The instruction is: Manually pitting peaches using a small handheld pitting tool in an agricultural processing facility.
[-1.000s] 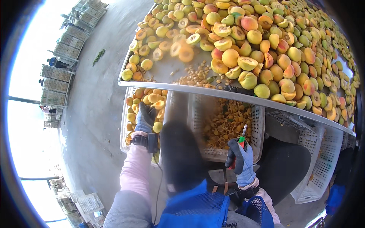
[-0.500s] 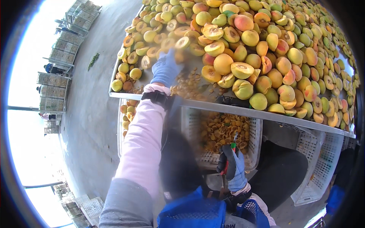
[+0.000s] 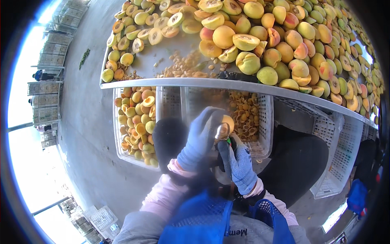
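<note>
My left hand (image 3: 199,136), in a blue glove, is back over my lap and its fingers close round an apricot half (image 3: 228,122). Right against it, my right hand (image 3: 240,164) in a blue and black glove grips a small pitting tool (image 3: 229,141) with a green and red handle. Its metal end meets the fruit; motion blur smears the exact contact. Beyond my hands, a metal table (image 3: 170,82) bears a heap of whole and halved apricots (image 3: 248,42), with loose pits (image 3: 185,65) scattered near its front edge.
Below the table edge stands a white crate (image 3: 118,142) of apricot halves at left. Another crate (image 3: 266,126) holds darker, scooped-looking pieces. Empty-looking crates (image 3: 339,162) lean at right. Stacked crates (image 3: 44,97) line the far left of the concrete floor (image 3: 87,122).
My left hand has come back from the fruit on the table to my lap, bringing an apricot half. My right hand has risen slightly left, and the tool now meets the fruit.
</note>
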{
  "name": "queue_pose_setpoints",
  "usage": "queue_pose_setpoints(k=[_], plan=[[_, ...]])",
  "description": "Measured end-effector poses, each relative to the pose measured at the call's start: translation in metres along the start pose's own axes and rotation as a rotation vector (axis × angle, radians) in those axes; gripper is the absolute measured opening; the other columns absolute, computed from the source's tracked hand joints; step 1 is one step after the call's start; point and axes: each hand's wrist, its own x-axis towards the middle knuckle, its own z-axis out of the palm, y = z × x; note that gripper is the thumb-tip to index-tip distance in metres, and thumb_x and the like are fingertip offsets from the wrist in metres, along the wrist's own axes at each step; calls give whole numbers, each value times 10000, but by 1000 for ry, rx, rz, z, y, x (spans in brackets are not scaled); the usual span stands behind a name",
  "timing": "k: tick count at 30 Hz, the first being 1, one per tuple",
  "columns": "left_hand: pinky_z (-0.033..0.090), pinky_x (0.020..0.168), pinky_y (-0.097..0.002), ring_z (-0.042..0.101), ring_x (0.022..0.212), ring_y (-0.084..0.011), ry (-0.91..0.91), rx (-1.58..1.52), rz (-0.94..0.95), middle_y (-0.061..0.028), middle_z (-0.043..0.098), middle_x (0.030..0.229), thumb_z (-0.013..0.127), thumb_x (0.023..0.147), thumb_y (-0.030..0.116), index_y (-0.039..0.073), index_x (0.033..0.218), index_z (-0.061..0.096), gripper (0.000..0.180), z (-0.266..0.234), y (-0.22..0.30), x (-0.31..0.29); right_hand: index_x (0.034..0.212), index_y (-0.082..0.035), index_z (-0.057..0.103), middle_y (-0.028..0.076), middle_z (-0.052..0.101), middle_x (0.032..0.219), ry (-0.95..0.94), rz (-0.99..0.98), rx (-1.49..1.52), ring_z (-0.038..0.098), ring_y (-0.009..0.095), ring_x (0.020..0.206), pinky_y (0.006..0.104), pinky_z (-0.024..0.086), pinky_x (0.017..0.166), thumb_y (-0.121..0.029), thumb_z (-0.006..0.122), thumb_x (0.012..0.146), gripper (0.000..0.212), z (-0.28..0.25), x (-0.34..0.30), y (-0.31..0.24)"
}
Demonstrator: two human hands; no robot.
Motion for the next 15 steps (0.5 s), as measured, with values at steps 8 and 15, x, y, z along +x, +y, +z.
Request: queue_pose_setpoints(k=[8,15], plan=[[460,756,-270,572,845,-151,149,-188,-247,-92,606,918,480,947,266,-3,1051,574,304,6,-4,-23,987,21,533,220,562,771,5,-78,-299,561,387,697,405,416,587,-183,520,909,219,-6,-13,15],[445,784,-258,552,870,-138,169,-454,-272,-83,608,953,501,917,237,-10,1081,566,304,21,14,-36,1008,39,533,245,574,805,22,-42,-259,571,400,737,414,432,614,-188,508,912,249,-2,-21,12]])
